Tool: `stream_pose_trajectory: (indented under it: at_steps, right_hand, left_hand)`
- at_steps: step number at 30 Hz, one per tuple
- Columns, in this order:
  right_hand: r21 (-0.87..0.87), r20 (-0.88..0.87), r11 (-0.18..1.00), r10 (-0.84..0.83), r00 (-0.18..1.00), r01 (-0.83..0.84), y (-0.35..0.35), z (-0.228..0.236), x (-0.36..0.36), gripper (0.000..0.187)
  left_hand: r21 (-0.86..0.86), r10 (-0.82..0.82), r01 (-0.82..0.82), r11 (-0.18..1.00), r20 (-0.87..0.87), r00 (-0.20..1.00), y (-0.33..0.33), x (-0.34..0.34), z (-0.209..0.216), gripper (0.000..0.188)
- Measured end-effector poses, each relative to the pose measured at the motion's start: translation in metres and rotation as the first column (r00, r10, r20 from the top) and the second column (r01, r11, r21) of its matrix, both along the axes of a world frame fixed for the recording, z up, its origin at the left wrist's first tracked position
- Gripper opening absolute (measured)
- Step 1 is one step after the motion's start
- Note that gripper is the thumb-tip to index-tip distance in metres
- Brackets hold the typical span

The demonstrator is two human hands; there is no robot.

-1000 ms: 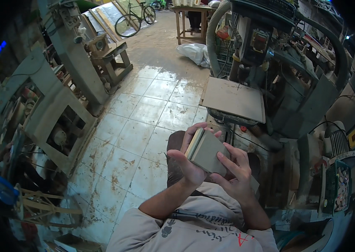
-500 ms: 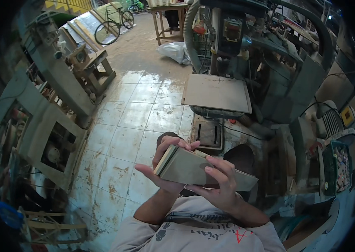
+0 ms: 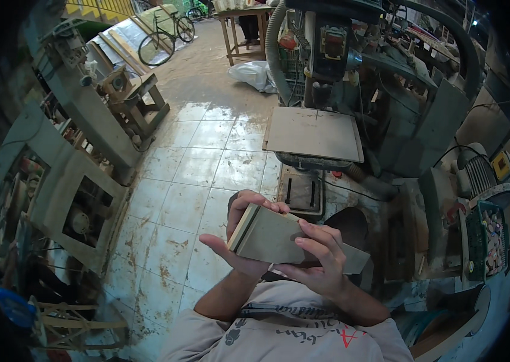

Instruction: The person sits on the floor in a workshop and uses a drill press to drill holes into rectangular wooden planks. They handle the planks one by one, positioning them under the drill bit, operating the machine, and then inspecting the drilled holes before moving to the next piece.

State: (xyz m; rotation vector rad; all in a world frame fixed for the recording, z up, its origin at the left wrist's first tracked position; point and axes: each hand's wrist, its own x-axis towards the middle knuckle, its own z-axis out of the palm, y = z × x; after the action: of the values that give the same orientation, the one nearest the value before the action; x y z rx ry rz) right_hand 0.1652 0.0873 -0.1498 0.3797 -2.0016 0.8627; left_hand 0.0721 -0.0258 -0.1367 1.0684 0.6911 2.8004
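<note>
In front of my lap I hold a flat, grey-beige rectangular block [image 3: 270,236], which looks like stacked boards. A dark stripe and a pale wood edge run along its left end. My left hand [image 3: 244,263] grips that left end, thumb stretched out to the left and fingers bent over the far edge. Around the middle and right part is my right hand [image 3: 322,258], with fingers on the top face and thumb along the near side. The underside of the block is hidden.
Ahead stands a drill-press-like machine [image 3: 330,51] with a pale board [image 3: 312,134] on its table. At right are a motor [image 3: 477,169] and a green crate [image 3: 472,241] of small pieces. A machine frame [image 3: 80,199] stands left; a bicycle [image 3: 170,33] is far off.
The block has turned slightly, so its left end sits a little farther right. Both hands keep their hold, and the whole view has shifted slightly.
</note>
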Motion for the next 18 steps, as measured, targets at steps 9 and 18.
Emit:
stream_pose_trajectory:
  at_steps: [9,18]
  right_hand:
    - [0.009,0.135,1.0,0.013,0.991,-0.015,0.001,0.004,-0.002,0.06]
    - [-0.006,0.135,0.999,0.045,0.99,-0.044,0.004,0.005,-0.005,0.056]
  left_hand:
    - [-0.005,-0.058,0.06,0.998,0.146,0.988,0.001,-0.001,-0.011,0.103]
    - [-0.028,-0.005,0.009,1.0,0.146,0.989,0.01,0.001,-0.007,0.111]
